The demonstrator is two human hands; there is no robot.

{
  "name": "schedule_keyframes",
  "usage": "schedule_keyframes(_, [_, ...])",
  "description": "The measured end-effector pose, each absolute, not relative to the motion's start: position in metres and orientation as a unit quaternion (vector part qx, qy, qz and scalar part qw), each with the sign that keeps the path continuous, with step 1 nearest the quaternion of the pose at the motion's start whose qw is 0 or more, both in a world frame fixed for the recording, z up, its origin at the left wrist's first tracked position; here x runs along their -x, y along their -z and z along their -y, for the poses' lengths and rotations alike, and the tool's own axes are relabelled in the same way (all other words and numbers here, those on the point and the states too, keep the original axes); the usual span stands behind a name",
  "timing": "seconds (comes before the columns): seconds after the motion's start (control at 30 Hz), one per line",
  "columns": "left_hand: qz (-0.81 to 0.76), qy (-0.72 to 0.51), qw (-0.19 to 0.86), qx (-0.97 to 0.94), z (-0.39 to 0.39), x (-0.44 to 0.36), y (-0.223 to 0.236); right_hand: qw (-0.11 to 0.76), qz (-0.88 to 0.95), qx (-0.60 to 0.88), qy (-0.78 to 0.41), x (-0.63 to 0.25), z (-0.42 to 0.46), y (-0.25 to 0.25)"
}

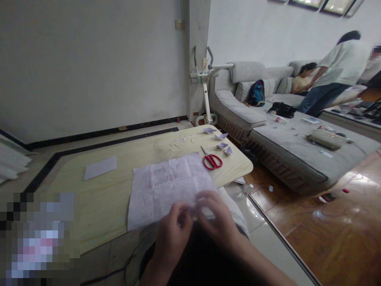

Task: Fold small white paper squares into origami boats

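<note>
A creased sheet of printed paper (166, 186) lies over the near edge of a light wooden table (119, 198). My left hand (174, 232) and my right hand (218, 218) are side by side at the sheet's near right corner. Both have their fingers curled and pinched on that edge of the paper. Red-handled scissors (212, 160) lie on the table just beyond the sheet. Several small folded paper pieces (222, 142) sit at the table's far right end.
A blank white sheet (100, 167) lies on the table's left part. A grey sofa (285, 147) with bags stands to the right, with people (336, 71) at its far end. A white exercise machine (205, 83) stands by the wall. Polished wood floor (327, 230) lies to the right.
</note>
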State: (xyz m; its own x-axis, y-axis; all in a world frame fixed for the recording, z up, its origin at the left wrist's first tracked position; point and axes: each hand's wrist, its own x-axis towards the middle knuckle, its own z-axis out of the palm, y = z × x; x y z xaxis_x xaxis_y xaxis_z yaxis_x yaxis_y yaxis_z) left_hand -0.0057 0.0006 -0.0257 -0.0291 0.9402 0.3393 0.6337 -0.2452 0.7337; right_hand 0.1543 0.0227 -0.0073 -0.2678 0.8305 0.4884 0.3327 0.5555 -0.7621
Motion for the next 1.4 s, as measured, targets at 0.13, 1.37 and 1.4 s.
schedule_keyframes(0.13, [-0.575, -0.42, 0.178, -0.68, -0.001, 0.007, 0.022, 0.432, 0.769, 0.387, -0.27, -0.156, -0.02, 0.002])
schedule_keyframes(1.37, [-0.602, -0.325, 0.204, -0.701, 0.002, 0.007, 0.008, 0.428, 0.779, 0.376, -0.26, -0.152, -0.019, 0.026])
schedule_keyframes(1.4, [-0.6, -0.328, 0.201, -0.702, 0.002, 0.007, 0.009, 0.429, 0.778, 0.377, -0.26, -0.152, -0.019, 0.026])
